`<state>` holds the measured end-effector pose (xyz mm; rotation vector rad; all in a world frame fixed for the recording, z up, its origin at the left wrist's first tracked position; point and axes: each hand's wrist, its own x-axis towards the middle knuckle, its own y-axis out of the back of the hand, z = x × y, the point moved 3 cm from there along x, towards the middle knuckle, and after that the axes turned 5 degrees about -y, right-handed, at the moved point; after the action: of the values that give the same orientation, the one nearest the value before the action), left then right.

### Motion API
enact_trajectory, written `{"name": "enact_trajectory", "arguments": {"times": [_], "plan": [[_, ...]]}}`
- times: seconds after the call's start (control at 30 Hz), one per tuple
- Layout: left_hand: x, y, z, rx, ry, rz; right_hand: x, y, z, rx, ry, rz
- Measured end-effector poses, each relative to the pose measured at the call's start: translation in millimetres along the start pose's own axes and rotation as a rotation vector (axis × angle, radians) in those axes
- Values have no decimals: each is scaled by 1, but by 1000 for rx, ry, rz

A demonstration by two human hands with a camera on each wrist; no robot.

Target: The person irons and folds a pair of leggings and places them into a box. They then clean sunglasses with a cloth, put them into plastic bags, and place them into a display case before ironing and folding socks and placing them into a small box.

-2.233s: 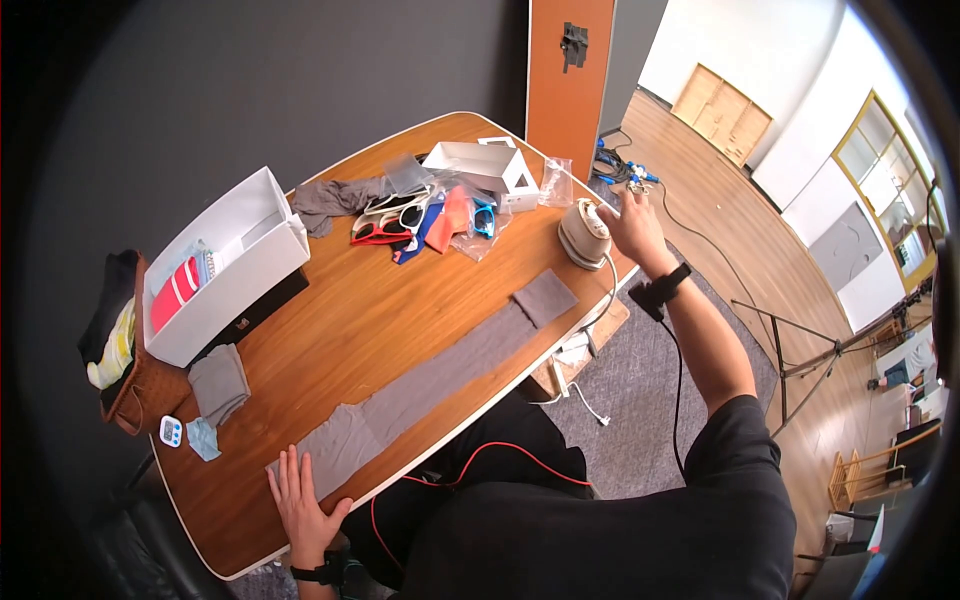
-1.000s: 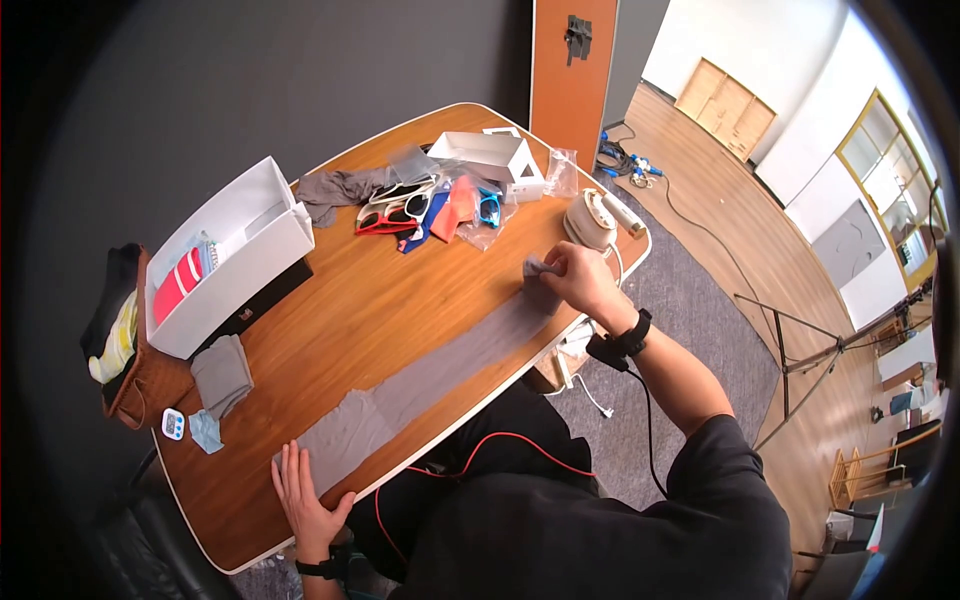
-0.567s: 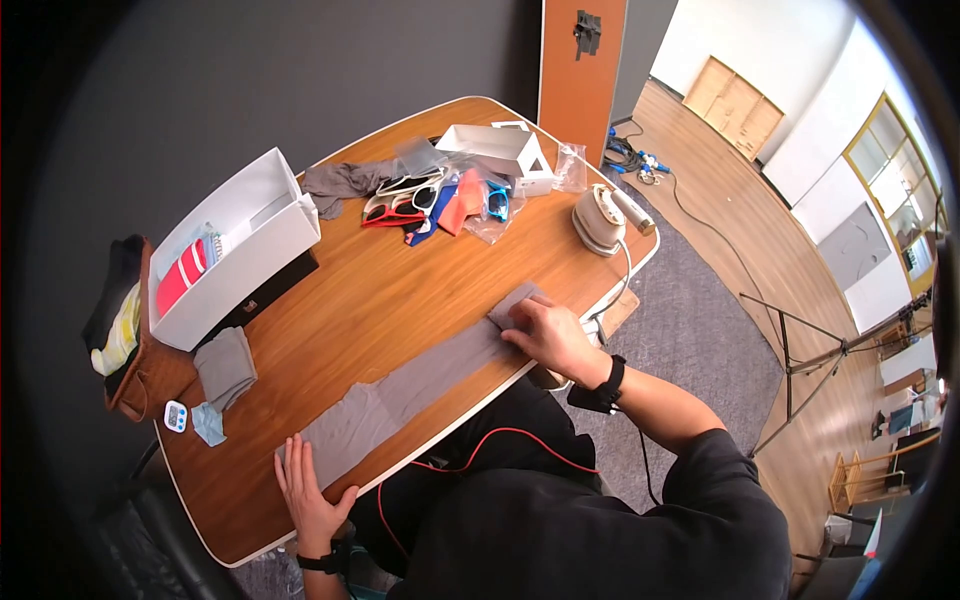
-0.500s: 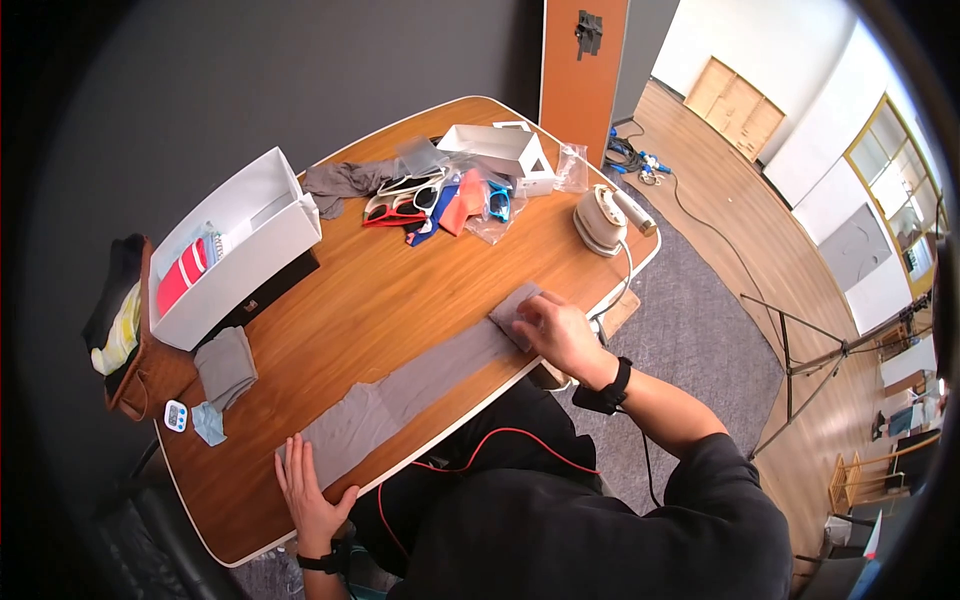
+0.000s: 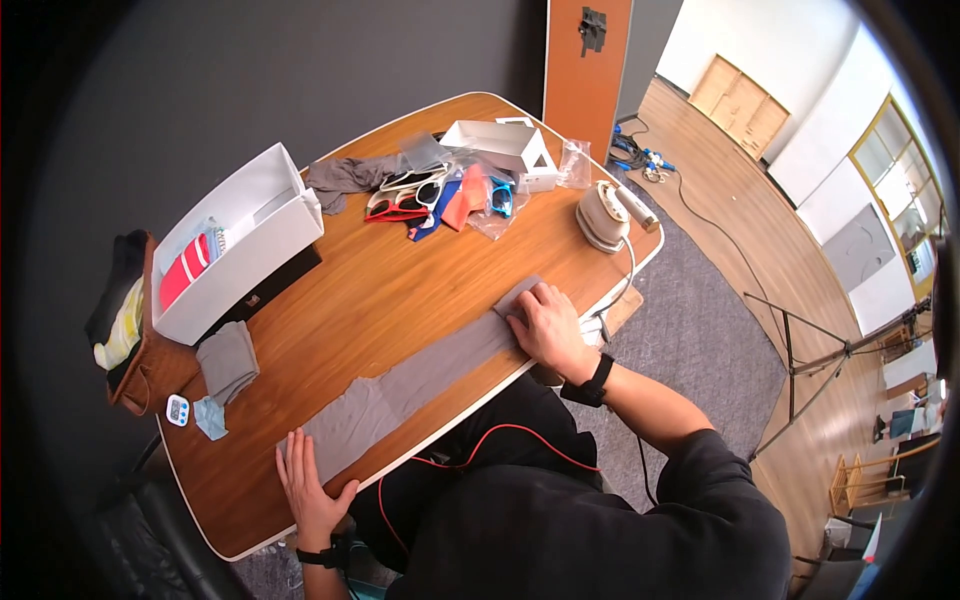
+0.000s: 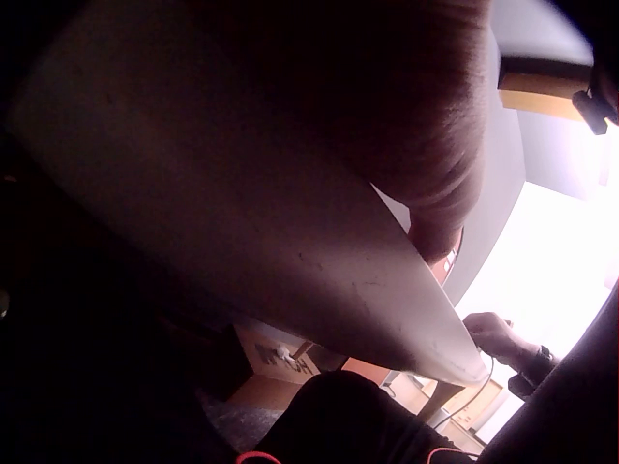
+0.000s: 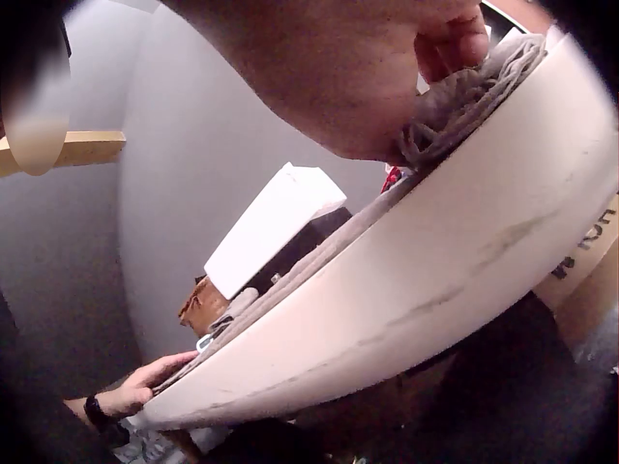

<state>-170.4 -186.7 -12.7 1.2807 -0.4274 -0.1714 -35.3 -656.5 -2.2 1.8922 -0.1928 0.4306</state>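
Observation:
A long grey cloth strip lies along the near edge of the table, with its right end doubled over into a thick fold. My right hand grips that fold, fingers bent over it. In the right wrist view the stacked layers of the folded end show under the curled fingers of the right hand. At the other end my left hand rests flat on the cloth, fingers spread and thumb out to the side. The left wrist view mostly shows the table's underside.
A white and beige iron stands at the right corner, its cord running off the edge. Sunglasses, plastic bags and a white box crowd the back. At left are a large white box, folded grey cloth, a timer and a basket.
My right hand has left the iron and taken the cloth's right end, folding it over leftward, so the strip is shorter. The left hand has stayed on the left end.

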Motion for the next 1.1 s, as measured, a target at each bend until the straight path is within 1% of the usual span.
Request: {"name": "enact_trajectory", "arguments": {"times": [0.03,0.07,0.17,0.2,0.27,0.3,0.33,0.4,0.43,0.5,0.53,0.6,0.63,0.77,0.87,0.93,0.97,1.03,1.1], "plan": [[1,1,0,-3,-1,-2,2,-2,5,-1,-45,0],[1,1,1,-6,0,-3,2,-4,7,1,-41,1],[0,0,0,1,-4,-3,-1,15,-4,124,-18,16],[0,0,0,-1,-5,-3,-2,17,2,122,-18,15],[-1,0,-1,4,-6,-2,-6,25,24,207,-84,169],[-1,-1,-1,1,-5,-5,-8,29,38,197,-146,192],[-1,-1,-1,1,-6,-4,-11,32,52,303,-267,147],[0,-1,0,2,-10,-1,-15,40,65,321,-324,36],[0,0,0,-2,-11,-5,-18,43,65,320,-329,36],[1,0,0,-6,-14,-11,-21,51,57,286,-135,-7],[1,0,0,-10,-12,-13,-23,49,59,286,-138,-6],[2,0,0,-13,-13,-13,-22,42,63,317,-44,-69],[2,-1,-1,-9,-13,-15,-20,44,61,231,56,-13],[-1,-1,-1,8,-11,-6,-21,36,65,135,76,-24],[-1,-1,-1,9,-10,-7,-20,44,58,86,88,-13],[-1,-2,-1,10,-12,-6,-20,50,50,56,167,-84],[-1,-2,-1,10,-13,-3,-18,53,47,55,168,-84],[-1,-3,-2,7,-13,-2,-15,57,35,170,271,-16],[-2,-3,-2,4,-14,-6,-3,48,25,188,304,-13]]}}
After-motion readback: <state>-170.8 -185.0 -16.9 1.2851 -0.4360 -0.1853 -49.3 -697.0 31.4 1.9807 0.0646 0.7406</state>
